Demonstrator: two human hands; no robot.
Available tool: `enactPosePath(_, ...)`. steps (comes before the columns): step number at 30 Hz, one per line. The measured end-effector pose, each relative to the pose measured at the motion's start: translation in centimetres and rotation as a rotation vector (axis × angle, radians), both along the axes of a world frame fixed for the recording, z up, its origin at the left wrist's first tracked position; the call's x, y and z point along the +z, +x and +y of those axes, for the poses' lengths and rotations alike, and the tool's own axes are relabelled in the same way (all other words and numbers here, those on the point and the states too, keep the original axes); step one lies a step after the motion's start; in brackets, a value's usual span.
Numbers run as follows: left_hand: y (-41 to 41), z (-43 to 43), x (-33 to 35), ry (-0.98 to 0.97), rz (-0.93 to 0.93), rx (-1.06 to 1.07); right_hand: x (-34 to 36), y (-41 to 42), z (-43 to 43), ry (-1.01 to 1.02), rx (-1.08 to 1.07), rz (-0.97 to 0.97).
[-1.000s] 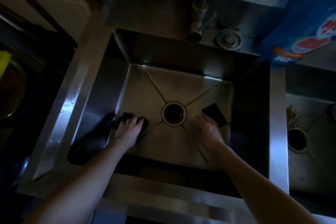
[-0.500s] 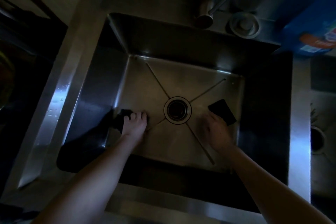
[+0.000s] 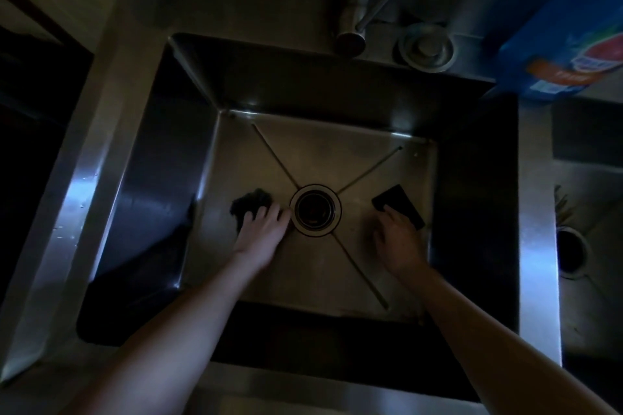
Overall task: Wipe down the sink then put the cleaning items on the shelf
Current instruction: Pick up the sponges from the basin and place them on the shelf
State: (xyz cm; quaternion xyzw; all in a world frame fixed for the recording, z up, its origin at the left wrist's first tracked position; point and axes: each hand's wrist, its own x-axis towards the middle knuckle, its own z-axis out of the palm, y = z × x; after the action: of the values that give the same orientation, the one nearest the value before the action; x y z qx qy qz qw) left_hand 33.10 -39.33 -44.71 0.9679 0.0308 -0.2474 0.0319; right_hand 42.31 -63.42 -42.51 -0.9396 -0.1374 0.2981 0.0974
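A deep steel sink (image 3: 337, 152) fills the view, with a round drain (image 3: 315, 210) in the middle of its floor. My left hand (image 3: 261, 232) presses flat on a dark scouring pad (image 3: 247, 204) just left of the drain. My right hand (image 3: 397, 239) rests its fingertips on a dark flat rectangular sponge (image 3: 399, 204) on the floor to the right of the drain. Both hands lie palm down with fingers spread over their items.
A tap (image 3: 354, 10) stands behind the sink, with a round metal fitting (image 3: 426, 47) beside it. A blue detergent bag (image 3: 566, 27) stands at the back right. A second basin with its own drain (image 3: 569, 251) lies to the right.
My left hand has slid the scouring pad right, from near the left wall toward the drain. The right hand stays on the sponge. The view has tilted down and closer.
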Motion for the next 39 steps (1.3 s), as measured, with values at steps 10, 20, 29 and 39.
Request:
enactPosePath(10,0.9,-1.1,-1.5,-0.096,0.023,0.142,-1.3,0.8,-1.0,-0.003,-0.15,-0.024)
enactPosePath(20,2.8,-2.4,-2.8,-0.049,-0.021,0.714,-2.9,2.9,-1.9,-0.106,-0.215,0.0)
enactPosePath(29,3.6,-3.4,-3.1,-0.082,0.011,0.678,-4.5,3.7,-1.6,-0.172,-0.127,-0.077)
enactPosePath(39,4.7,-3.8,-3.0,-0.055,0.063,0.758,-5.4,3.9,-1.2,-0.23,-0.13,-0.124)
